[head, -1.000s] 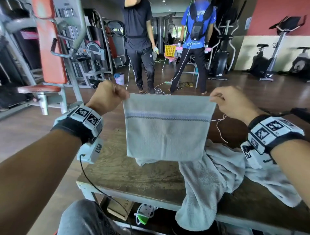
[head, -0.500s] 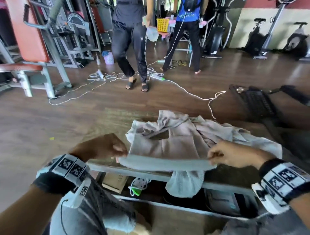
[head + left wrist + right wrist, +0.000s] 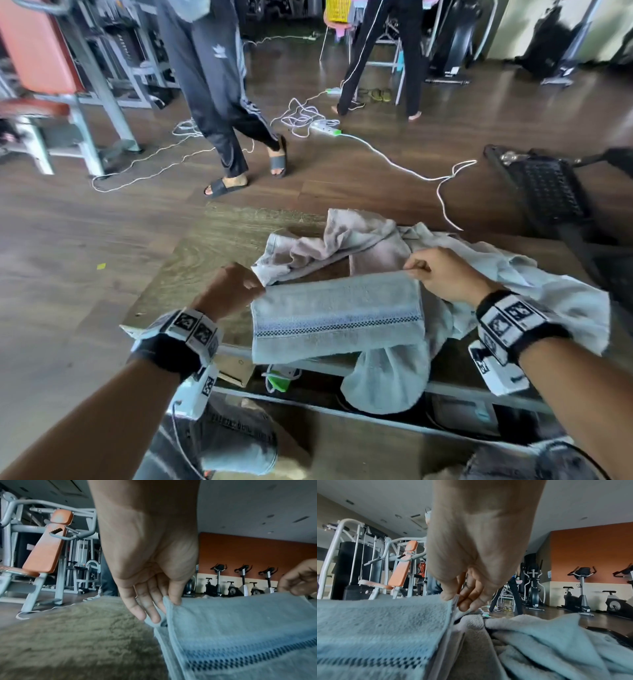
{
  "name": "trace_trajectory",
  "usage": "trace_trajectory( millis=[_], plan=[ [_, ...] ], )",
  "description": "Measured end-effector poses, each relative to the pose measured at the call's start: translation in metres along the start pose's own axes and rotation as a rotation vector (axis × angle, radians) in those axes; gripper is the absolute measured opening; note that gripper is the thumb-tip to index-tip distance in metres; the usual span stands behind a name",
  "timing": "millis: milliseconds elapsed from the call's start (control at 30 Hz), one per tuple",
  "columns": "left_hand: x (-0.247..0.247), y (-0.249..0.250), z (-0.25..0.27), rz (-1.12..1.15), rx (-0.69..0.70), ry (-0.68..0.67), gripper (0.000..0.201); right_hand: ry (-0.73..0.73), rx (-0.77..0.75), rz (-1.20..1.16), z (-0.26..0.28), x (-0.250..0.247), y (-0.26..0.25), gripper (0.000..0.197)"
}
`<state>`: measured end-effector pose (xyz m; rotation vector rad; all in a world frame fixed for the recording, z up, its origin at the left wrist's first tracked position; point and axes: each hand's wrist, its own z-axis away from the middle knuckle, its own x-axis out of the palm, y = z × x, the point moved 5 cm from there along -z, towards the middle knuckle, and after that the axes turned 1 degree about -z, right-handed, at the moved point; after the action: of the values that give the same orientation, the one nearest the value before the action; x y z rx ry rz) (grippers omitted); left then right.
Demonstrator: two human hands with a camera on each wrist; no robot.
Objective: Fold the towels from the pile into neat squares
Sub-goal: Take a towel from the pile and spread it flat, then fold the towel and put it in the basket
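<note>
A wooden counter (image 3: pixel 191 260) carries a crumpled towel pile (image 3: pixel 376 240) toward its far right. A folded blue-grey towel (image 3: pixel 337 315) lies at the near edge. Left hand (image 3: pixel 231 287) and right hand (image 3: pixel 442 274) each pinch a far corner with curled fingers (image 3: pixel 175 595).

Readable marks: almost none

No words or numbers can be read. A white trefoil brand logo (image 3: pixel 219 52) is seen on the dark track trousers (image 3: pixel 212 89) of a person standing in the upper left of the head view; no lettering under it can be made out. Black-and-white square code markers are carried by the left wristband (image 3: pixel 191 330) and the right wristband (image 3: pixel 510 317), low in the same view; they are patterns, not text.
</note>
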<state>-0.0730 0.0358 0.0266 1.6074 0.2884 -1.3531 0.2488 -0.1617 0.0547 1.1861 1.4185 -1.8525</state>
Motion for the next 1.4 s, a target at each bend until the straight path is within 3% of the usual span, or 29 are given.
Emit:
trace_trajectory(
  millis=[200,433,567,700,800,967,1033,1133,1267,1333,1400],
  plan=[
    [0.024,-0.021,-0.025,-0.004,-0.106,0.145,0.008,0.080,0.059,0.042,-0.050,0.034,0.011,0.018],
    [0.040,-0.021,-0.028,-0.028,-0.036,0.030,0.022,0.020,0.116,0.068,-0.058,0.062,0.024,0.021],
    [0.042,-0.019,-0.027,-0.079,-0.068,-0.049,0.021,-0.063,0.121,0.071,-0.053,0.056,0.022,0.028],
    [0.021,0.002,-0.020,-0.110,-0.026,-0.008,0.018,-0.043,0.112,0.069,-0.042,0.028,0.009,0.015],
    [-0.016,0.029,-0.012,-0.060,0.053,0.087,0.011,0.076,0.036,0.079,-0.027,-0.012,-0.012,0.016],
    [-0.084,0.071,0.014,0.028,0.251,0.398,0.014,0.418,-0.068,0.040,0.010,-0.081,-0.029,0.011],
    [-0.090,0.076,0.028,0.095,0.305,0.430,0.016,0.497,-0.105,-0.002,0.033,-0.087,-0.028,0.013],
    [-0.063,0.065,0.039,0.094,0.289,0.299,0.030,0.404,-0.062,-0.022,0.066,-0.063,-0.014,0.018],
    [0.015,0.023,0.049,-0.079,-0.004,-0.219,0.036,-0.080,0.165,-0.014,0.099,0.010,0.028,0.016],
    [0.043,0.009,0.058,-0.040,-0.109,-0.270,0.038,-0.068,0.245,-0.008,0.109,0.033,0.043,0.016],
    [0.059,0.006,0.062,0.007,-0.152,-0.186,0.045,0.016,0.322,-0.014,0.114,0.046,0.049,0.017]
  ],
)
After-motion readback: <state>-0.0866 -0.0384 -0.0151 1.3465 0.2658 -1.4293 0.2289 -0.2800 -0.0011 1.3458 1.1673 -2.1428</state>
